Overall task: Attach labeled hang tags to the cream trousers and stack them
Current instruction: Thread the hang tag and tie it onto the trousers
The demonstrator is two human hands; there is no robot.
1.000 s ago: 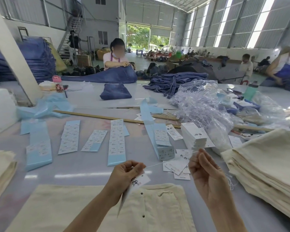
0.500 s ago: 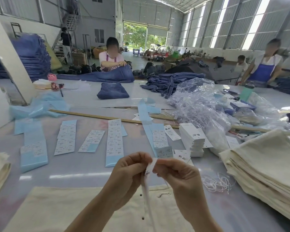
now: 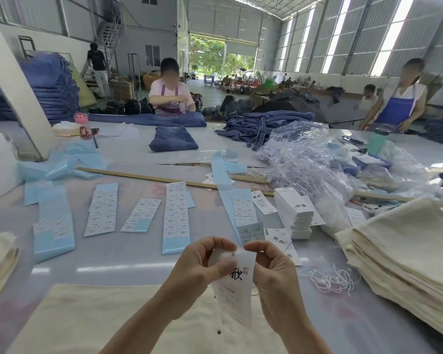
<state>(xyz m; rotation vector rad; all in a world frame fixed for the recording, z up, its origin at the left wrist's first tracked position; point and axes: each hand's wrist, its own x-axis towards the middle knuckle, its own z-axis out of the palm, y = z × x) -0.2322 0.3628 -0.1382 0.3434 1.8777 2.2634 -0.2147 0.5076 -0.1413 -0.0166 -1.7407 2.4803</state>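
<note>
Hang tag held over cream trousers [image 3: 92, 320].
My left hand [image 3: 197, 269] and right hand [image 3: 271, 274] both pinch the hang tag [image 3: 234, 290] near its top; string apparently between fingertips, blurred.

Left hand [image 3: 198, 268] and right hand [image 3: 273, 274] pinch hang tag [image 3: 237, 277] above cream trousers [image 3: 92, 320] at the table's near edge.

White hang tag [image 3: 237, 282] w/ black script (small red stamp), cream trousers [image 3: 92, 320], pale-blue label sheets [image 3: 175, 218].
</note>
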